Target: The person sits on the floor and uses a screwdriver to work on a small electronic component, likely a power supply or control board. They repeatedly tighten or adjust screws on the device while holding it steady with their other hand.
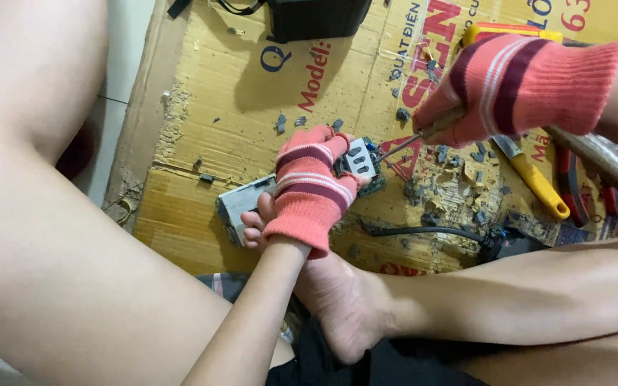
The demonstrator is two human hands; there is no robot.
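Circuit board (363, 163), green with a pale metal plate on it, sits dead centre on the cardboard sheet (209, 93), and you've got it pinned. Your left hand (312, 187), in a pink striped fingerless glove, is clamped down over it, fingers curled shut around its near edge. Coming in from two o'clock, your right hand (516, 89), same striped glove, is closed tight on a screwdriver (410, 140), and the thin metal tip meets the board's right edge. At eight o'clock of the board, a grey metal casing (241, 205) lies touching your left hand, with your bare toes (257, 227) pressed against it. Grey broken chips (459, 182) are scattered all over the cardboard at three o'clock. Further out that way lie a yellow-handled knife (538, 184), red-handled pliers (574, 189) and a wooden handle (606, 166) under your right wrist. A black cable (423, 231) runs at five o'clock, a black box (317, 17) sits at twelve.
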